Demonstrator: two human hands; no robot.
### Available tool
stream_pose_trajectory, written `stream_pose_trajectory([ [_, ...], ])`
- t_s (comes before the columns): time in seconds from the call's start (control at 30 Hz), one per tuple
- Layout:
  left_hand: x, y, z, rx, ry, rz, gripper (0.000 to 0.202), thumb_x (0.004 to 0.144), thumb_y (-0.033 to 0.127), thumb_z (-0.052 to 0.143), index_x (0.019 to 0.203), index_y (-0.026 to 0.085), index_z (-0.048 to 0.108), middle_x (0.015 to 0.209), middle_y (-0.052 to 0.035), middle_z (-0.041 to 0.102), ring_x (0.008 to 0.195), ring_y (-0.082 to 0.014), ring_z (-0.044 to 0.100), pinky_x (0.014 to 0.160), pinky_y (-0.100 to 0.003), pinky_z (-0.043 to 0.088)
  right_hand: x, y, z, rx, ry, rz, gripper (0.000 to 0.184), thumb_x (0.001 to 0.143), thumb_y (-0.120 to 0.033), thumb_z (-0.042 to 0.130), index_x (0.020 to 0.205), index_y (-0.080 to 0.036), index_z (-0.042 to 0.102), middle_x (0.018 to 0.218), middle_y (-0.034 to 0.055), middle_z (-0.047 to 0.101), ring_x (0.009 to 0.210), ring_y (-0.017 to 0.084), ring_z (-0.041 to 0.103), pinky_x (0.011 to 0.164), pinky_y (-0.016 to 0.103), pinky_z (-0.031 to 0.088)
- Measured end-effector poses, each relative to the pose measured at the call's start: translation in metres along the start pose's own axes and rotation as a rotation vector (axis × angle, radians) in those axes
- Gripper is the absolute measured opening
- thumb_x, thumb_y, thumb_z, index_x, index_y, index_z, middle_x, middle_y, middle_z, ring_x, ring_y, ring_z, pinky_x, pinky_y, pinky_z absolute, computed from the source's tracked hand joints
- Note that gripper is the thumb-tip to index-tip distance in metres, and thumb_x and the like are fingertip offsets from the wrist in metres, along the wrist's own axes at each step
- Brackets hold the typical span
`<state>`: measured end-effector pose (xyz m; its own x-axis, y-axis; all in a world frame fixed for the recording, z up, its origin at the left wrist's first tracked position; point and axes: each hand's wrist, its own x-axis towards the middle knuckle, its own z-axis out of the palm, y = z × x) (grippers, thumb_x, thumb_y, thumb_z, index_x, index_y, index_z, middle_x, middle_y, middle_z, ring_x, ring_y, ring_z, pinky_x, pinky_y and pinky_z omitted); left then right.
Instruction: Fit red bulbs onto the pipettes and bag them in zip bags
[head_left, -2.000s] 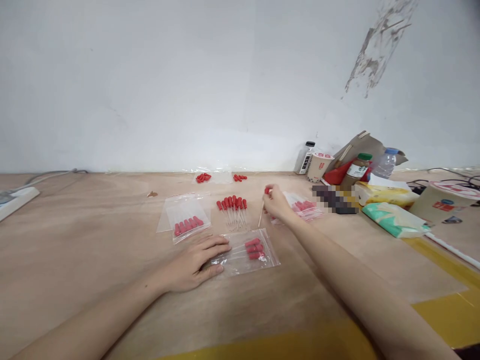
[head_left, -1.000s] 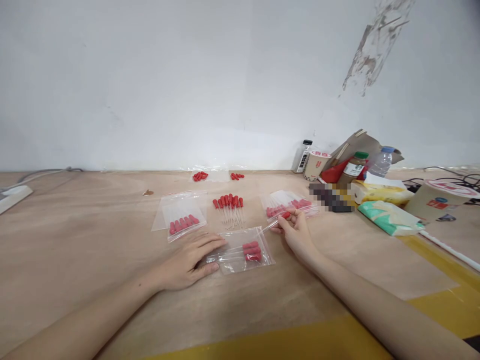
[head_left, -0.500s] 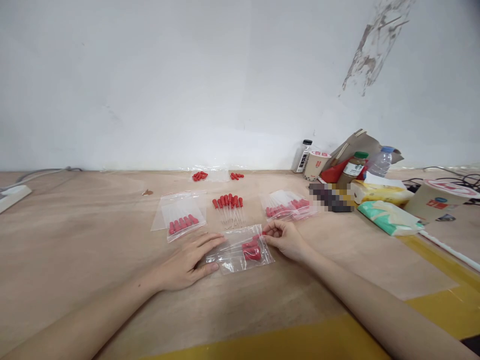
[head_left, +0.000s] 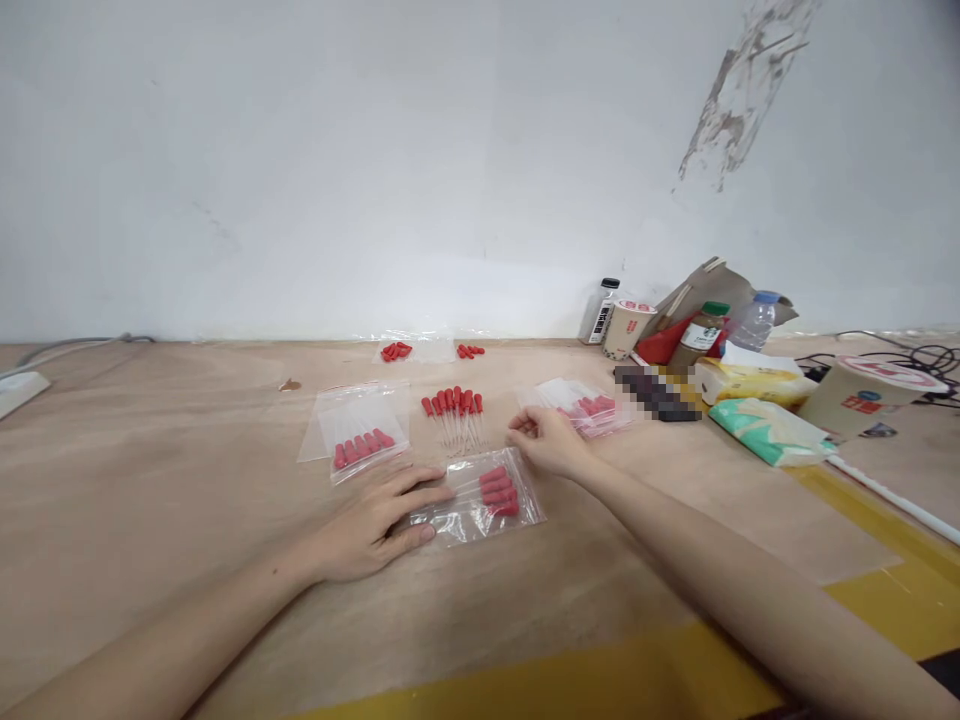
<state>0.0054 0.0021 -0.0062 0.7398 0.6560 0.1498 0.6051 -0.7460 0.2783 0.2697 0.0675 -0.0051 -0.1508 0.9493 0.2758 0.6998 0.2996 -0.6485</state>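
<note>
A clear zip bag (head_left: 457, 522) with several red-bulbed droppers (head_left: 498, 490) inside lies flat on the table. My left hand (head_left: 379, 520) rests on the bag's left end, fingers spread and thumb at its lower edge. Just beyond the bag's upper right corner is my right hand (head_left: 551, 440), its fingers loosely bent and nothing visible between them. Ahead of both hands, loose droppers (head_left: 454, 405) lie in a fan, red bulbs pointing away and thin clear stems toward me. The right hand partly covers a pile of filled bags (head_left: 600, 415).
Left of the loose droppers lies another filled bag (head_left: 364, 445). Small red bulbs (head_left: 396, 351) sit on clear plastic by the wall. To the right stand a paper cup (head_left: 628, 330), bottles (head_left: 701, 335), tissue packs (head_left: 772, 430) and a larger cup (head_left: 862, 400). Yellow tape (head_left: 525, 685) crosses the front.
My right hand has let go at the bag's right side and moved up, away from it. The droppers inside now lie side by side. My left hand has stayed in place.
</note>
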Motion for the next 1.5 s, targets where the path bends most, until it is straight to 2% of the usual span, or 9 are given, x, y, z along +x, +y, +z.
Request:
stream_pose_trajectory([
  [0.13,0.000,0.001,0.000,0.003,0.002,0.020,0.038,0.090,0.035,0.039,0.128,0.031,0.040,0.136,-0.0028,0.038,0.122,-0.0225,0.037,0.101,-0.040,0.032,0.034,-0.018,0.016,-0.230,-0.056,0.118,0.023,0.074,-0.021,0.053,0.095,-0.012,0.056,0.089,0.0096,0.065,0.082,0.017,0.060,0.069,0.024,0.043],
  [0.37,-0.001,0.001,-0.002,0.003,-0.008,0.024,0.038,0.090,0.035,0.039,0.128,0.030,0.040,0.135,-0.0032,0.038,0.121,-0.0211,0.038,0.101,-0.038,0.034,0.065,-0.027,0.041,-0.309,-0.117,0.223,0.031,0.072,-0.019,0.055,0.100,-0.008,0.052,0.098,0.0197,0.061,0.092,0.026,0.060,0.071,0.028,0.044],
  [0.47,-0.002,0.002,-0.002,0.008,-0.009,0.027,0.038,0.091,0.035,0.039,0.128,0.030,0.040,0.135,-0.0031,0.038,0.121,-0.0210,0.038,0.100,-0.038,0.034,0.064,-0.027,0.039,-0.316,-0.100,0.248,0.038,0.073,-0.017,0.053,0.109,-0.005,0.046,0.100,0.0225,0.059,0.092,0.027,0.060,0.072,0.031,0.045],
  [0.57,-0.002,0.002,-0.003,0.019,-0.021,0.021,0.037,0.091,0.036,0.039,0.128,0.031,0.041,0.136,-0.0021,0.038,0.122,-0.0214,0.038,0.101,-0.039,0.033,0.057,-0.027,0.023,-0.306,-0.057,0.216,0.047,0.072,-0.010,0.050,0.116,-0.004,0.037,0.096,0.0215,0.060,0.088,0.026,0.060,0.070,0.031,0.046],
  [0.63,-0.002,0.002,-0.004,0.023,-0.022,0.017,0.038,0.091,0.036,0.039,0.128,0.032,0.040,0.136,-0.0016,0.038,0.122,-0.0219,0.038,0.101,-0.040,0.033,0.050,-0.021,0.007,-0.216,0.004,0.150,0.052,0.075,-0.010,0.045,0.123,-0.006,0.026,0.088,0.0161,0.061,0.078,0.022,0.062,0.063,0.029,0.047],
  [0.77,-0.002,0.001,-0.004,0.016,-0.013,0.004,0.044,0.090,0.037,0.039,0.133,0.031,0.031,0.137,-0.0024,0.037,0.123,-0.0219,0.037,0.101,-0.040,0.033,0.022,0.001,-0.015,0.313,0.161,0.039,0.057,0.080,-0.021,0.037,0.130,-0.015,0.008,0.066,-0.0020,0.053,0.043,0.013,0.054,0.039,0.024,0.044],
  [0.97,-0.001,0.000,-0.003,0.020,-0.019,0.006,0.043,0.090,0.038,0.039,0.132,0.031,0.034,0.137,-0.0020,0.037,0.123,-0.0225,0.037,0.101,-0.040,0.033,-0.020,0.024,-0.011,0.675,0.352,0.047,0.060,0.073,-0.033,0.054,0.120,-0.021,0.018,0.069,-0.0062,0.049,0.041,0.009,0.051,0.036,0.021,0.045],
  [1.23,-0.001,0.000,-0.001,0.009,-0.017,0.011,0.043,0.090,0.037,0.039,0.133,0.031,0.033,0.137,-0.0021,0.037,0.123,-0.0221,0.037,0.101,-0.040,0.033,-0.026,0.017,0.012,0.976,0.281,0.197,0.042,0.071,-0.031,0.058,0.096,-0.026,0.024,0.065,-0.0073,0.052,0.049,0.014,0.060,0.050,0.030,0.053],
  [1.5,-0.001,0.001,-0.003,0.008,-0.021,-0.006,0.042,0.090,0.038,0.039,0.132,0.032,0.035,0.137,-0.0014,0.037,0.123,-0.0221,0.037,0.101,-0.039,0.034,-0.035,0.014,0.011,1.076,0.201,0.295,0.036,0.072,-0.026,0.057,0.093,-0.026,0.028,0.062,-0.0103,0.051,0.048,0.012,0.059,0.049,0.027,0.051],
])
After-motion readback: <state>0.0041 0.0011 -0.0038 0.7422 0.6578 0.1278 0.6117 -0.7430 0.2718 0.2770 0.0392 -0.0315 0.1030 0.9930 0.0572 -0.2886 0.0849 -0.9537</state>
